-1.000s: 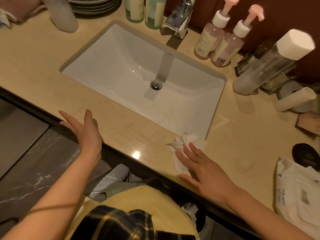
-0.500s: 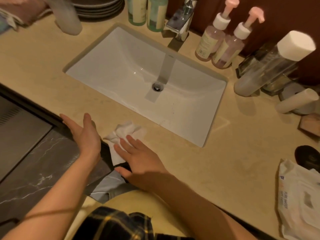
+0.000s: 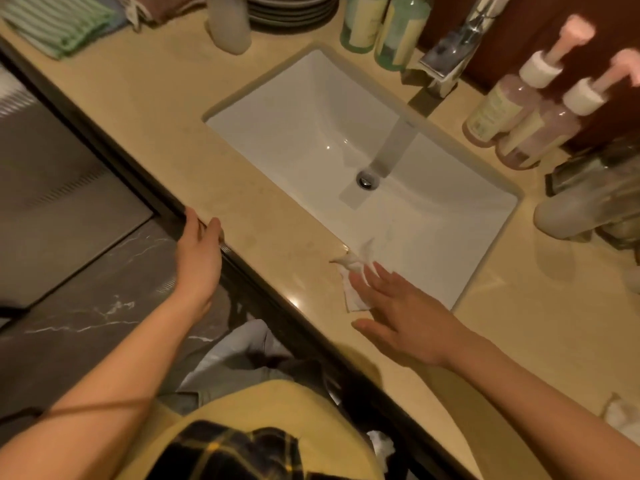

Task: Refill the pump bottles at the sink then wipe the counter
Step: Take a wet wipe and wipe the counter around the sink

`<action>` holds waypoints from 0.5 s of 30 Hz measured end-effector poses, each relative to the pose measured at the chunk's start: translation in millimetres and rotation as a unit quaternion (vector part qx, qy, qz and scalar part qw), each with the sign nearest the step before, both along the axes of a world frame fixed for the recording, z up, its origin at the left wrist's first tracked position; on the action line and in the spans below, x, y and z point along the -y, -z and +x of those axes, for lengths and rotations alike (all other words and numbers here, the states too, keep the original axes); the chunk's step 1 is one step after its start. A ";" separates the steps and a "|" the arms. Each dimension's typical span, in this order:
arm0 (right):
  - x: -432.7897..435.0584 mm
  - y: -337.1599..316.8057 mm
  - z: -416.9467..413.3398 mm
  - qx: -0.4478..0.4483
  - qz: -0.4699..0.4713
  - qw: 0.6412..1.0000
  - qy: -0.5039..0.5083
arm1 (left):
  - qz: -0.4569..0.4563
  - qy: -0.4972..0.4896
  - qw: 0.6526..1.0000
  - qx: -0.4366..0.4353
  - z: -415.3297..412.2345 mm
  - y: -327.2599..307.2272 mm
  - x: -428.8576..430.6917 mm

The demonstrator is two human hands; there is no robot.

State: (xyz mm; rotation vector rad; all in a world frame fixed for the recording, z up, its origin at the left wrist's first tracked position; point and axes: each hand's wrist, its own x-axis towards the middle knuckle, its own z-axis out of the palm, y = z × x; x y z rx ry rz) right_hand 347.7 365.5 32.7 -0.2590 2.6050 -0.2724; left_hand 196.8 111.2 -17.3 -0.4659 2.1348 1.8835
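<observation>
1. The step in hand looks like the counter wipe. The right hand (image 3: 398, 317) presses a white wipe (image 3: 353, 289) onto the counter (image 3: 277, 237), on the near strip in front of the sink (image 3: 311, 133).
2. The right hand's grip is wide. Its fingers are straight and spread, flat on the wipe's near half and not curled round it. The wipe's crumpled far end pokes up at the sink's near rim.
3. To do it well, I judge the palm should come over more of the wipe, so the loose far end lies flat and does not drag into the basin.
4. Long overlapping strokes along the near strip should serve best, with even pressure through the fingers.
5. The left hand (image 3: 197, 258) rests on the counter's near edge, well to the left. Its grip is loose and holds nothing. It braces the body, which suits a long reach.
6. The two pump bottles (image 3: 519, 116) stand on the far right, beside the tap (image 3: 450, 57), with pumps on and well apart from the wipe.
7. The ground round their bases likely needs wiping too.
8. The pump bottles and the green bottles (image 3: 381, 26) at the far side carry pale labels, all too blurred to read. No brand can be told.
</observation>
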 end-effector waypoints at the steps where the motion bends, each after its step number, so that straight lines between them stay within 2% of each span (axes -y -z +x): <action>1: 9.2 3.2 -13.8 -0.003 -0.007 1.000 -0.007 | 0.004 0.000 1.000 0.001 -0.1 -1.8 1.9; 9: 115.4 20.2 -120.3 -0.047 -0.039 0.996 -0.061 | -0.012 -0.003 0.999 -0.037 -2.0 -1.8 9.8; 15: 146.2 14.0 -111.5 -0.078 -0.058 0.995 -0.025 | 0.008 -0.090 0.994 -0.056 -17.0 -9.3 7.4</action>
